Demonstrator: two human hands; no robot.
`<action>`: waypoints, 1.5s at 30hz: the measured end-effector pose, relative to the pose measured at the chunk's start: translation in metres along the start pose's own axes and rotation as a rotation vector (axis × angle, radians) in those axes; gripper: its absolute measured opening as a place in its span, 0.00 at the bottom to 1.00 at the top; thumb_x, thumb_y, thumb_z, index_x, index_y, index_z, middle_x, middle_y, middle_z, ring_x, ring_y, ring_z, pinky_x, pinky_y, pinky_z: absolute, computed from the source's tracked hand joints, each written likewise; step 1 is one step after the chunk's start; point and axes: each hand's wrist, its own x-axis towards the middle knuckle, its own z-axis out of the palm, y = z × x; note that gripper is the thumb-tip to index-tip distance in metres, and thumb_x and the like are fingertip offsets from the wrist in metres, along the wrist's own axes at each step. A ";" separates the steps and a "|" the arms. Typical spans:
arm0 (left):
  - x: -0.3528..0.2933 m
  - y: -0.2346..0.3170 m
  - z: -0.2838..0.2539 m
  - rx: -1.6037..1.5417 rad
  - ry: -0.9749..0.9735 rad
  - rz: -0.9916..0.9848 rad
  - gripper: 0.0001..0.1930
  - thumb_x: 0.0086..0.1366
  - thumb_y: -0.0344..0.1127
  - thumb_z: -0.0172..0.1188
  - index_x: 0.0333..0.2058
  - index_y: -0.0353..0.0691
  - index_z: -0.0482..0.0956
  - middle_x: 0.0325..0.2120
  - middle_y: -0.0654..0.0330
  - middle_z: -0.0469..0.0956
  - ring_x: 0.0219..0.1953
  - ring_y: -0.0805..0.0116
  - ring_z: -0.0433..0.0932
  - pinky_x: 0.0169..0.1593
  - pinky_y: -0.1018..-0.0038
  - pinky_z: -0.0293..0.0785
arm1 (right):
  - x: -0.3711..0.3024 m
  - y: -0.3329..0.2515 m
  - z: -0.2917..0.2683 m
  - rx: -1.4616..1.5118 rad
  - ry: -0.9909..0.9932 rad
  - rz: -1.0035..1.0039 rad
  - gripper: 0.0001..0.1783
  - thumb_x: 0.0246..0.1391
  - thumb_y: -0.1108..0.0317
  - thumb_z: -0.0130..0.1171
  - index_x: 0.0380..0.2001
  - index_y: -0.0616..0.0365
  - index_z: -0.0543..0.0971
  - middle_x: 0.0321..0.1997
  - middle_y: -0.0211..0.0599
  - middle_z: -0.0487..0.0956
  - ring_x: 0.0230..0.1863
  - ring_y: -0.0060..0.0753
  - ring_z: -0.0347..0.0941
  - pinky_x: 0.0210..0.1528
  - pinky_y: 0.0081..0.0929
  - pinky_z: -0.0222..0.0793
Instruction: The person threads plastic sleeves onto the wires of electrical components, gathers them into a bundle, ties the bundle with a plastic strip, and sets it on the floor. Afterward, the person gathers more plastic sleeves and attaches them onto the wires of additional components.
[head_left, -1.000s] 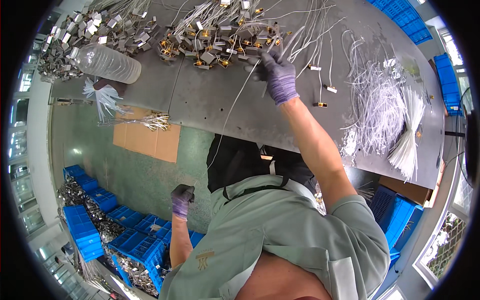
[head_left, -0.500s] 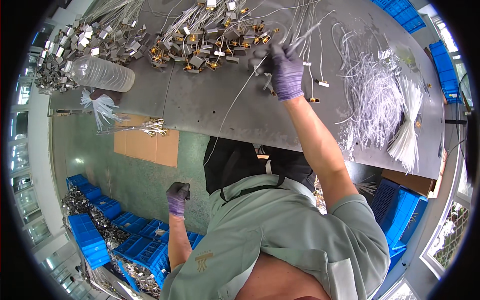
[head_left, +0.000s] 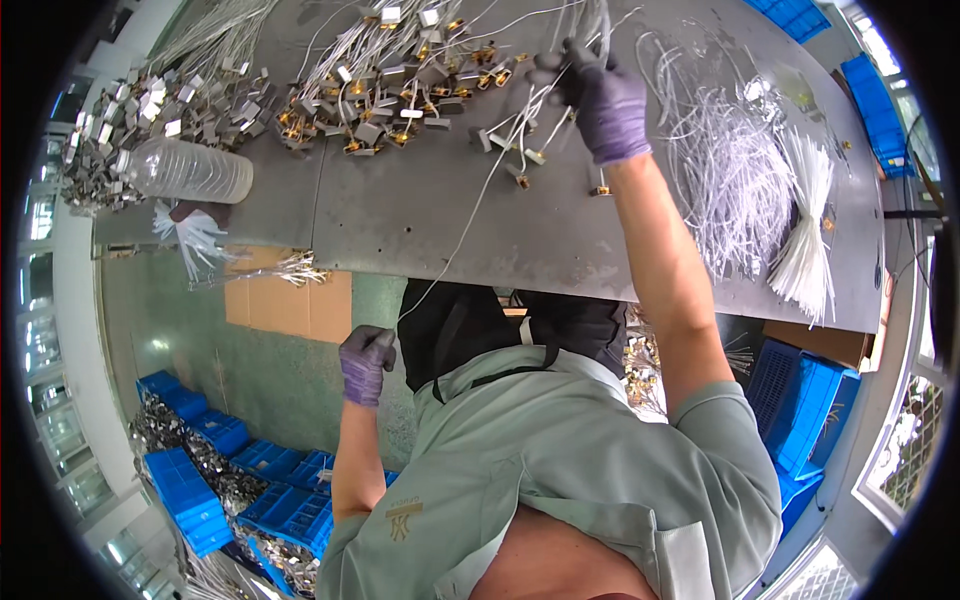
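Observation:
My right hand (head_left: pixel 610 115), in a purple and dark grey glove, is over the table with its fingers closed round several thin white wires (head_left: pixel 519 126). Small blocks and brass-coloured pieces at the wire ends lie below and left of that hand. One long wire (head_left: pixel 465 232) runs from there down past the table's front edge. My left hand (head_left: pixel 367 362), gloved alike, is low in front of the table with fingers curled shut. The long wire's free end comes close to its fingertips; a small gap seems to lie between them. The right fingertips are partly blurred.
On the grey table (head_left: pixel 400 205) are a heap of wired blocks (head_left: pixel 385 105), a clear plastic bottle (head_left: pixel 190 170), loose white strands (head_left: pixel 735 185) and a white bundle (head_left: pixel 805 230). Blue crates (head_left: pixel 185 490) stand at lower left. Flattened cardboard (head_left: pixel 290 305) is beyond the table edge.
My left hand has risen toward the long wire's end. My right hand has moved slightly right and up, and the wires with blocks now gather below left of it.

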 end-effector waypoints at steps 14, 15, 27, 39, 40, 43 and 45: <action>0.002 -0.009 -0.011 -0.061 0.029 -0.003 0.15 0.56 0.39 0.63 0.27 0.33 0.71 0.10 0.62 0.66 0.12 0.75 0.63 0.17 0.77 0.57 | 0.011 -0.012 -0.026 0.149 0.191 -0.197 0.10 0.61 0.69 0.49 0.38 0.66 0.68 0.34 0.53 0.79 0.32 0.48 0.80 0.25 0.27 0.77; 0.001 -0.010 -0.011 -0.071 0.025 0.003 0.14 0.56 0.38 0.63 0.26 0.33 0.71 0.10 0.62 0.66 0.12 0.75 0.63 0.17 0.77 0.57 | 0.008 -0.012 -0.025 0.149 0.192 -0.197 0.10 0.61 0.69 0.49 0.38 0.66 0.68 0.34 0.53 0.79 0.32 0.48 0.80 0.25 0.27 0.77; 0.003 -0.021 -0.005 -0.129 -0.066 -0.011 0.13 0.57 0.38 0.63 0.25 0.35 0.70 0.10 0.62 0.64 0.11 0.74 0.62 0.16 0.76 0.56 | -0.001 0.001 -0.063 0.041 0.219 -0.142 0.08 0.61 0.68 0.49 0.36 0.64 0.70 0.29 0.46 0.78 0.30 0.48 0.79 0.23 0.29 0.75; 0.013 -0.005 0.030 -0.118 -0.123 -0.009 0.13 0.58 0.38 0.60 0.26 0.33 0.69 0.10 0.63 0.63 0.11 0.74 0.63 0.15 0.76 0.56 | -0.047 0.036 -0.056 0.005 0.158 0.113 0.06 0.58 0.69 0.53 0.36 0.60 0.74 0.26 0.42 0.78 0.29 0.40 0.80 0.24 0.27 0.75; 0.014 0.004 0.041 -0.180 -0.143 -0.035 0.13 0.59 0.38 0.59 0.26 0.33 0.69 0.11 0.63 0.63 0.11 0.73 0.63 0.15 0.76 0.56 | -0.070 0.058 -0.043 -0.233 0.041 0.070 0.06 0.57 0.68 0.54 0.34 0.59 0.76 0.25 0.39 0.78 0.27 0.34 0.77 0.25 0.24 0.73; 0.025 0.037 0.077 -0.105 -0.157 -0.047 0.14 0.59 0.41 0.59 0.27 0.34 0.70 0.11 0.65 0.61 0.11 0.74 0.62 0.15 0.76 0.56 | -0.103 0.081 -0.019 -0.701 -0.211 -0.015 0.08 0.56 0.66 0.57 0.31 0.58 0.80 0.24 0.34 0.77 0.21 0.21 0.72 0.26 0.20 0.68; 0.031 0.043 0.078 -0.145 -0.146 -0.066 0.15 0.60 0.43 0.59 0.28 0.35 0.71 0.11 0.65 0.61 0.11 0.75 0.62 0.15 0.76 0.56 | -0.095 0.053 -0.011 -0.537 -0.171 0.274 0.11 0.53 0.63 0.60 0.35 0.59 0.80 0.19 0.28 0.74 0.20 0.16 0.67 0.27 0.17 0.66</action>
